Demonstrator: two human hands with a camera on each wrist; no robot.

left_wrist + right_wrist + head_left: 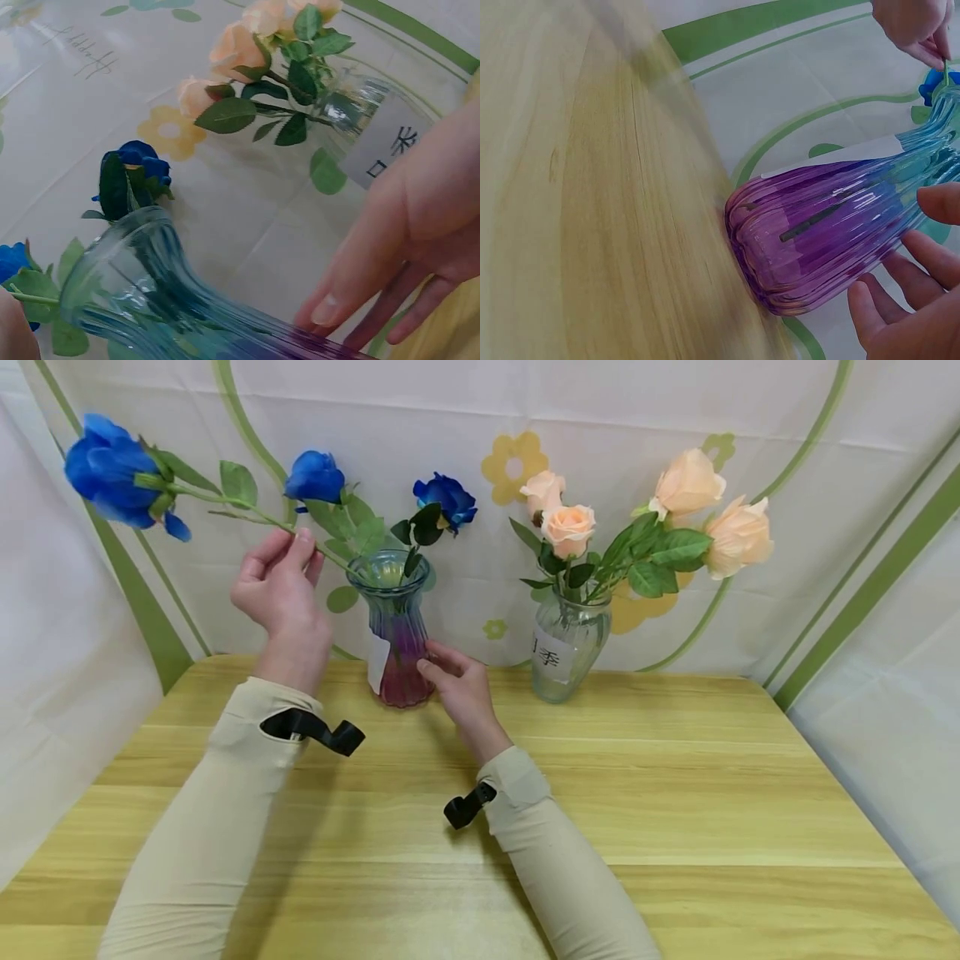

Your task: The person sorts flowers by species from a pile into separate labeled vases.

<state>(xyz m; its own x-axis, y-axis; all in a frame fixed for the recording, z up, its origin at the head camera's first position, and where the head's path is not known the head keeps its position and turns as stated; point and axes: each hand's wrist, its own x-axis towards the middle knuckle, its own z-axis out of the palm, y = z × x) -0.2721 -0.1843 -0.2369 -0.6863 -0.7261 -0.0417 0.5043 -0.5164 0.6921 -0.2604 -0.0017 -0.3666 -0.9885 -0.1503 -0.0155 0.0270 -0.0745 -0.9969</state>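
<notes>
My left hand [281, 581] pinches the green stem [258, 512] of a large blue rose [116, 472], which leans out to the left with its lower stem in the vase mouth. That glass vase [401, 652] is blue above and purple below, and stands upright at the back of the table with a white label on its side. Against the vase's right side rest the fingertips of my right hand [465, 693], fingers loosely extended and not wrapped around it. Two more blue roses, one at the left [315, 477] and one at the right [446, 502], stand in the same vase.
Right of the blue-purple vase stands a clear glass vase [588, 639] with a written label and several peach roses [570, 531]. A patterned white cloth [420, 410] hangs right behind the wooden table [675, 827].
</notes>
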